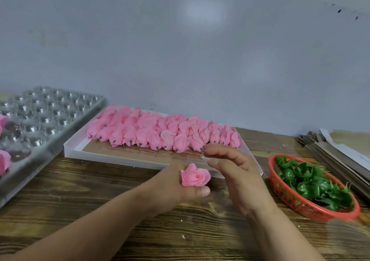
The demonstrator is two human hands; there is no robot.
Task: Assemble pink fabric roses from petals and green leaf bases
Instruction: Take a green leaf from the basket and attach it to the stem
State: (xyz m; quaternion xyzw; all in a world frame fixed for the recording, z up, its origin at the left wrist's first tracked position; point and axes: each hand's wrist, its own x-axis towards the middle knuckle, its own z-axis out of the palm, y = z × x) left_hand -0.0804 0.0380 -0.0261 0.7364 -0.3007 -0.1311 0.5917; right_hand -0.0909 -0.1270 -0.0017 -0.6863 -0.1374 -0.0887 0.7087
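my left hand (176, 186) grips one finished-looking rose (195, 175) over the table; right hand (234, 172) loose, empty. few roses in clear tray (60, 120), full box of petal heads (160, 132) and leaf bases (312, 182) left.

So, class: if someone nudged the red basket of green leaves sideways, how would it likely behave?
The red basket looks like thin plastic mesh, so probably light and a little flexible. Its low, wide shape suggests sliding on the wooden table rather than tipping. The green leaves lie loose, so they may shift.
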